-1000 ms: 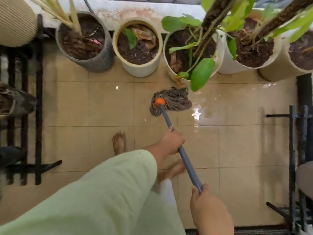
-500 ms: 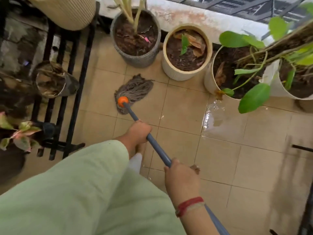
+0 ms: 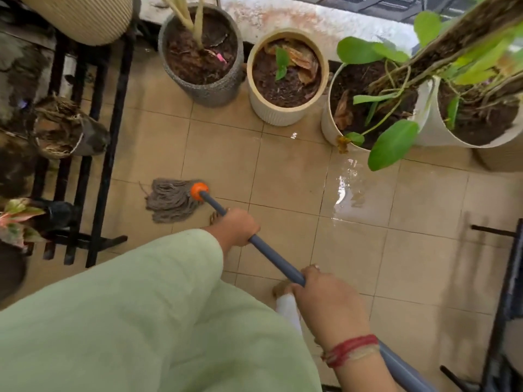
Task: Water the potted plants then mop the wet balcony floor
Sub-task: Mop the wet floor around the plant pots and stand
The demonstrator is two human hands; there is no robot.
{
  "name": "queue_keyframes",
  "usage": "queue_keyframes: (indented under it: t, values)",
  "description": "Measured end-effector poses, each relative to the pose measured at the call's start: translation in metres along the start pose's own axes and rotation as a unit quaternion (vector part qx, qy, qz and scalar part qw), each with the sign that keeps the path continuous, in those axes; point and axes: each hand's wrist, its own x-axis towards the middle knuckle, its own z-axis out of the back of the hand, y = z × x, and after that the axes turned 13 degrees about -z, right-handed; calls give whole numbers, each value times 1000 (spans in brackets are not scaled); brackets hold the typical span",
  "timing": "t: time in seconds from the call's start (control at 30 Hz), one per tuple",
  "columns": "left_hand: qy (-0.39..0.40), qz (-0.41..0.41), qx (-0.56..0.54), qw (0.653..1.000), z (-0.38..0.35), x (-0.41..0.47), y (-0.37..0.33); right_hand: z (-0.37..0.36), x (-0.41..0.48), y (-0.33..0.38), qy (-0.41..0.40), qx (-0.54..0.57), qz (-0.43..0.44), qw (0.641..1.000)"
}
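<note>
A mop with a grey string head [image 3: 171,200], an orange collar and a blue-grey handle [image 3: 271,258] lies on the beige tiled floor [image 3: 283,171]. My left hand [image 3: 237,227] grips the handle low down, close to the mop head. Higher up the handle, my right hand [image 3: 328,304], with a red thread at the wrist, holds it too. A shiny puddle [image 3: 351,190] spreads on the tiles right of the mop, below the leafy white pot [image 3: 331,125]. A grey pot [image 3: 202,90] and a cream pot [image 3: 271,111] stand along the back wall.
A black metal plant rack [image 3: 110,131] with small pots runs down the left side. Another black stand [image 3: 506,292] is at the right edge. A further white pot [image 3: 441,137] sits at the far right. My bare foot [image 3: 216,217] is just behind the mop head.
The mop head has been drawn back from the grey pot toward me and to the left, near the rack. Both hands keep their hold on the handle.
</note>
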Motion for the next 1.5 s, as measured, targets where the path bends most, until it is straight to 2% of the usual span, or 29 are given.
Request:
queue_keyframes:
  t: [0.2,0.4,0.53,0.6,0.7,0.77,1.03,1.17,1.37,1.5]
  values:
    - [-45,-37,97,994,74,58,-34,3,9,-65,-40,89,-56,994]
    - [-77,-63,39,994,125,107,-110,-12,-7,-132,17,176,-165,970]
    - [-103,-113,6,988,113,126,-156,-28,-20,-154,89,202,-210,952]
    - [-92,-130,0,987,93,129,-168,-37,-23,-152,120,207,-225,944]
    - [-70,-112,-47,990,67,122,-166,-50,-25,-128,139,186,-248,941]
    - [-75,-93,-87,989,58,117,-152,-53,-23,-110,119,194,-262,938]
    - [-185,-27,-101,977,110,135,-74,0,15,-78,1,209,-224,952]
    - [-233,-5,-87,969,140,138,-33,26,48,-70,-30,207,-195,958]
    - [-233,-10,-140,962,131,146,-56,15,40,-100,-64,164,-177,968]
    - [-204,-44,-150,966,103,133,-88,-10,8,-111,-9,162,-192,968]
